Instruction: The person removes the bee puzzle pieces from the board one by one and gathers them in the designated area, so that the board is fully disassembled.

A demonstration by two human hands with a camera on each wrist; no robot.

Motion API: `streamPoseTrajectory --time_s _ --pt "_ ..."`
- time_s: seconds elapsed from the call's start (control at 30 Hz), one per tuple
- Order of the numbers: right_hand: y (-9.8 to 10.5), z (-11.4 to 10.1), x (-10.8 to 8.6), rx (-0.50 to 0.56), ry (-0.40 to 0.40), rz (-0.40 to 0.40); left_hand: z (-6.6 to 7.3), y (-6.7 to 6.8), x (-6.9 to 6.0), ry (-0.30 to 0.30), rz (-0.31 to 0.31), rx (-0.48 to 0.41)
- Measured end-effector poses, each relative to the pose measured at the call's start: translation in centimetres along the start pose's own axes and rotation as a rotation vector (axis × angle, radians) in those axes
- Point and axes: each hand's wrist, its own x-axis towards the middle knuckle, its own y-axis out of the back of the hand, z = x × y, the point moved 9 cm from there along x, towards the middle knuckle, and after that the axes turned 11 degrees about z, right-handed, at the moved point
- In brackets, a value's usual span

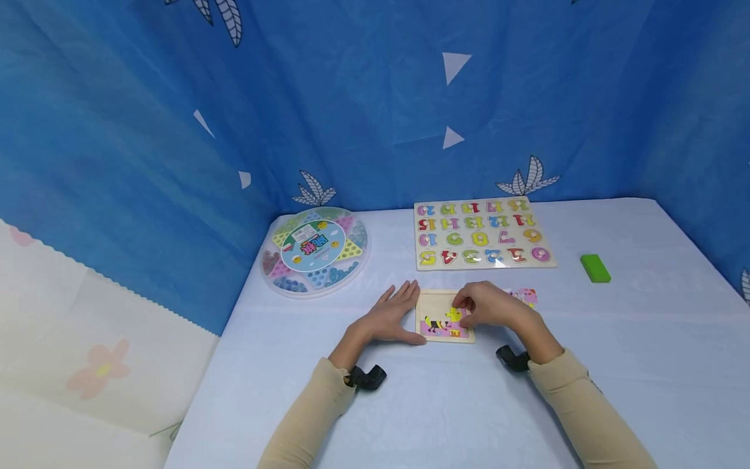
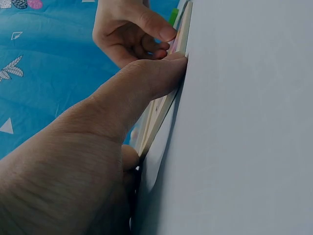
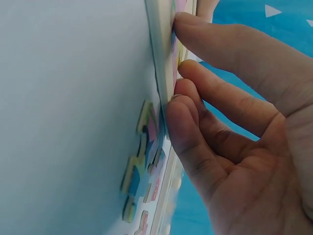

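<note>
Steadying a puzzle tray (image 1: 433, 301) on the table (image 1: 433, 404) with the left hand (image 1: 391, 317), fingers straight, gripping nothing; apparently pinching a yellow piece (image 1: 453, 315) inside with the right hand (image 1: 489, 305). Probably fitting pieces, so needing careful lining-up next. Partly covering loose pieces (image 1: 529, 297) with that hand (the only obstacle). Facing a number board (image 1: 473, 247), marble game (image 1: 313, 247) and green block (image 1: 595, 268) farther off.

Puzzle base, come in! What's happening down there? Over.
Left hand touching puzzle tray. Right hand touching pieces inside. Tray partly filled, upper left bare. Right hand partly hides loose pieces.
</note>
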Motion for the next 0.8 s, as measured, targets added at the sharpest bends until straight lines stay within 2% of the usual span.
streamPoseTrajectory --time_s 0.8 --pt "0.17 -0.50 -0.39 0.001 -0.008 0.003 0.02 0.01 0.03 0.003 -0.005 0.012"
